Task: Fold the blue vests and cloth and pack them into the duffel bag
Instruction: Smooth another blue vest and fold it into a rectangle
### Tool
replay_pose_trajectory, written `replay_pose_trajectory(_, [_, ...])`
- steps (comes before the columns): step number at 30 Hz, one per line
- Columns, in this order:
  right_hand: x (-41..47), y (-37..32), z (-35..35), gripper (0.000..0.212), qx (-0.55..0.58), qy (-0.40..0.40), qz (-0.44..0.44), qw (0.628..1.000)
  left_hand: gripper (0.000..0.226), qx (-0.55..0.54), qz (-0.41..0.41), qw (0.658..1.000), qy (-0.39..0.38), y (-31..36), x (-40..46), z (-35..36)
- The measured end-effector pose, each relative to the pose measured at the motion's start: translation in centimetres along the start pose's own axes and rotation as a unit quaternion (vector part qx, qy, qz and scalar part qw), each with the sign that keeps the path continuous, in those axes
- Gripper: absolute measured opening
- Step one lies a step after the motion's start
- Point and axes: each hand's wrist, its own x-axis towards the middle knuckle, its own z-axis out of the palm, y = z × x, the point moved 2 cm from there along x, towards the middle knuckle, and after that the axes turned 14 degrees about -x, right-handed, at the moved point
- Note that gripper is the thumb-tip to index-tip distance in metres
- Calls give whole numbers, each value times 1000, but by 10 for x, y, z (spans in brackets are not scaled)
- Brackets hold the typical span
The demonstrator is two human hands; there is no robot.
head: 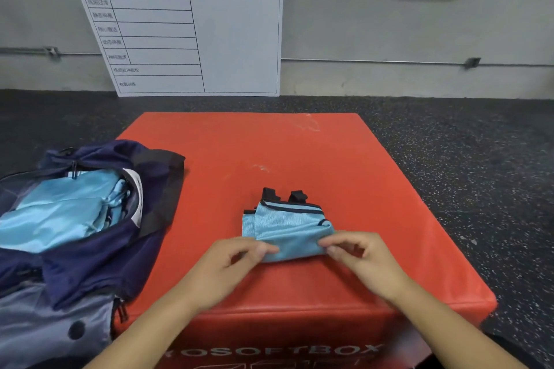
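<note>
**Folding the last vest on the red box**

Pinching the near edge of one folded vest point(286, 229): left hand point(230, 263) at the near-left corner, right hand point(358, 257) at the near-right, fingers of both curled onto the fabric. Lying flat near the middle of the box point(344, 165), black straps turned away. Thin and limp by the look of it, light, likely to slide open if lifted by one corner; better taken from both sides of the bundle, layers pressed together. Open duffel point(99, 260) to the left, partly over the box edge, blue fabric point(60, 213) already inside, number of pieces impossible to tell. Count: two hands, one vest out, one duffel, one box.
</note>
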Motion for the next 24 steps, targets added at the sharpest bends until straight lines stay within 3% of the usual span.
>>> replay_pose_trajectory(3, [18, -2, 6, 29, 51, 42, 31, 997, 28, -48, -8, 998, 34, -10, 9, -10])
replay_pose_trajectory(6, [34, 5, 11, 32, 43, 62, 67, 995, 35, -11, -10, 998, 65, -23, 18, -13])
replay_pose_trajectory(12, [55, 16, 21, 40, -130, 46, 97, 986, 47, 147, -65, 983, 93, -52, 33, -17])
replay_pose_trajectory(14, [57, 17, 24, 40, -202, 46, 94, 974, 57, 193, -43, 975, 106, -51, 38, -12])
replay_pose_trajectory(18, [57, 13, 32, 43, -266, 43, 45, 962, 48, 206, -15, 973, 101, -45, 44, 1])
replay_pose_trajectory(20, [57, 13, 38, 39, -281, 5, 42, 959, 41, 216, -46, 972, 85, -46, 46, 4])
replay_pose_trajectory(24, [56, 13, 34, 38, -316, -31, 130, 939, 38, 232, -135, 960, 78, -47, 51, 2])
